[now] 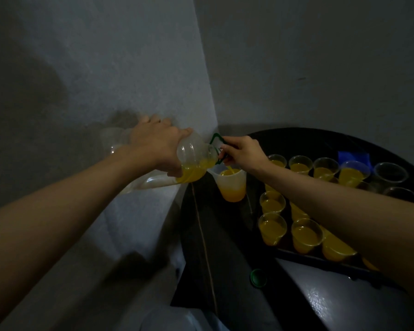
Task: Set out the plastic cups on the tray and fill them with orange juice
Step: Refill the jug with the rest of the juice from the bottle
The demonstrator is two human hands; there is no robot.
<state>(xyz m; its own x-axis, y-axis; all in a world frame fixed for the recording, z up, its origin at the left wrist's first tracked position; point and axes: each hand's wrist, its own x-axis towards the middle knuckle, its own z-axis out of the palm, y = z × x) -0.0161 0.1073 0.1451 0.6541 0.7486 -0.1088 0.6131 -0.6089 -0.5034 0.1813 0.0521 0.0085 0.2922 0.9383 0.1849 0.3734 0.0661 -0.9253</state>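
Plastic cups (273,225) stand on the tray (308,258) at right, most filled with orange juice (305,233). The left hand (153,146) curls its fingers round the tilted bottle (194,156). The right hand (244,151) pinches the bottle's green handle (215,138) over the jug (232,187).

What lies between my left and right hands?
In the head view, the neck of the clear plastic bottle with its green loop handle, tipped over the translucent plastic jug.
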